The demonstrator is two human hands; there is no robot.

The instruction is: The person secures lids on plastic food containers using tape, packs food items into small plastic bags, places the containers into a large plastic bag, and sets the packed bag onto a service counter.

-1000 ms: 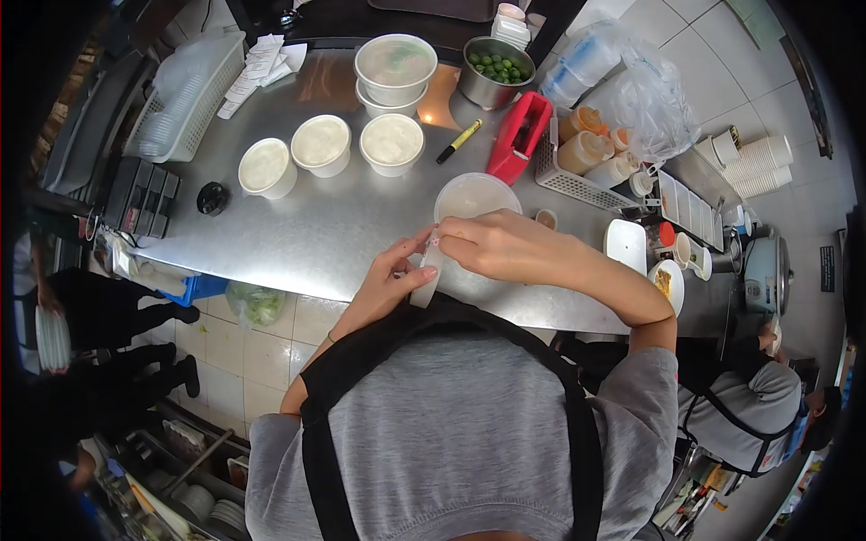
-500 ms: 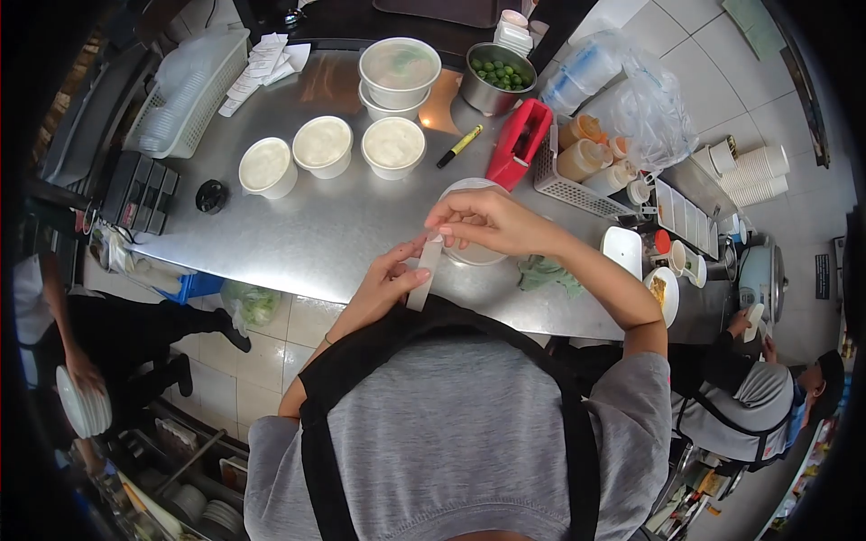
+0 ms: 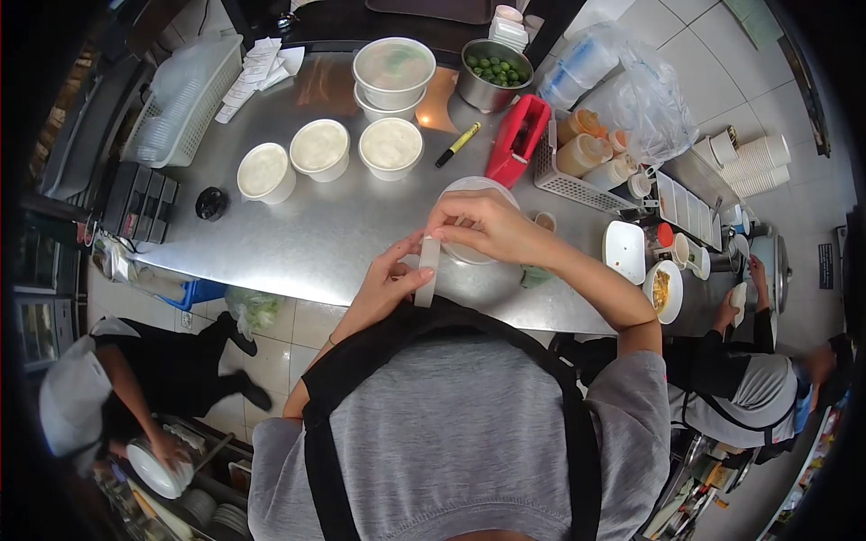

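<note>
Between my two hands is a pale, translucent strip that looks like tape (image 3: pixel 427 275). My left hand (image 3: pixel 390 273) pinches its lower part between thumb and fingers. The fingertips of my right hand (image 3: pixel 476 221) are closed on its upper end. Beneath my right hand a round lidded tub (image 3: pixel 478 185) stands on the steel counter, partly covered by the hand and forearm. A small cup (image 3: pixel 545 221) sits just right of it. Beyond the tub is a red tape dispenser (image 3: pixel 519 140), with a yellow marker (image 3: pixel 458 144) lying to its left.
Several lidded white tubs (image 3: pixel 391 149) stand at the back of the counter (image 3: pixel 307 230). A pot of green limes (image 3: pixel 494 77) and a basket of sauce bottles (image 3: pixel 586 149) are at right. One co-worker (image 3: pixel 77 397) handles plates at left; another (image 3: pixel 749 388) works at right.
Both hands stay on the strip, which now hangs slightly straighter. The small cup beside the tub has come into view. The co-worker at left has moved toward the plate rack, lowering the plates.
</note>
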